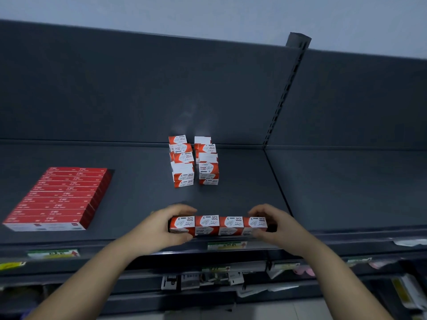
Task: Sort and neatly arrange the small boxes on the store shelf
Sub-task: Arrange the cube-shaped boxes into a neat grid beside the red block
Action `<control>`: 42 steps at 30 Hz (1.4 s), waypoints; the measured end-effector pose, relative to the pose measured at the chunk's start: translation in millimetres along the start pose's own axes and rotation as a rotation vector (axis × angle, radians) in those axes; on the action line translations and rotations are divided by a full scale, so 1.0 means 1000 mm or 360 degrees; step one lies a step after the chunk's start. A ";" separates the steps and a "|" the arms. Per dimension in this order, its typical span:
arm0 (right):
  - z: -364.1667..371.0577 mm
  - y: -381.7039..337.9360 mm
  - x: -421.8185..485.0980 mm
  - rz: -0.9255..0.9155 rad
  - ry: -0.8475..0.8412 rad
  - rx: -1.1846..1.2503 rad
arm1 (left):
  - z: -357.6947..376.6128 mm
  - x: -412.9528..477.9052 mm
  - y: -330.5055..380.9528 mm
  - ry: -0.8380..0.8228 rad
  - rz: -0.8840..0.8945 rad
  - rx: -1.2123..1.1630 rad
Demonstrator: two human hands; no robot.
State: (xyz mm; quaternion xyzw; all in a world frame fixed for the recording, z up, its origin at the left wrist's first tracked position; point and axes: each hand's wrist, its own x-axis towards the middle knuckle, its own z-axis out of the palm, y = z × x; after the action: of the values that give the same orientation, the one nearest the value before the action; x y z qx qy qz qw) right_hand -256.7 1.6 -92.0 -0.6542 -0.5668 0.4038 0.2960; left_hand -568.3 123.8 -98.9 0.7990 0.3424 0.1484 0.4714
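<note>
Where left hand [159, 226] clasps box row [219, 225], end hidden.

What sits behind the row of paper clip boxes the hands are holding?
Bare shelf, then a left column and right column of stacked paper clip boxes near the back panel. The left hand and right hand cover the ends of the row.

Row of four boxes [218, 225]: red and white, each top bearing a curved white patch, black "PAPER CLIPS" print and a "3".
Stacked boxes [194, 161]: the same red and white, some faces plain white.
Flat boxes [57, 197]: red tops with faint pale lettering, front edge white with red marks.
Shelf [138, 192]: plain dark slate grey.
Price label [227, 245]: green and yellow with a red arrow.
Wall [208, 10]: pale bluish grey.
</note>
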 end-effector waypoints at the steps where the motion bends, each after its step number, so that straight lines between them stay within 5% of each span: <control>1: 0.001 -0.002 0.000 0.0002 -0.0008 0.0012 | 0.003 0.002 0.001 0.0009 0.0017 0.0031; 42: 0.014 -0.008 0.006 -0.0032 0.0016 -0.0126 | 0.014 0.011 0.003 0.0038 0.0068 -0.0059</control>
State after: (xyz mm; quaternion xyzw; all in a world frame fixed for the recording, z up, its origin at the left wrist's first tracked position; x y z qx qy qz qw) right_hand -272.3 7.9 -93.1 -0.6616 -0.5875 0.3748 0.2767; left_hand -551.3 121.4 -104.6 0.7954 0.3281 0.1744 0.4789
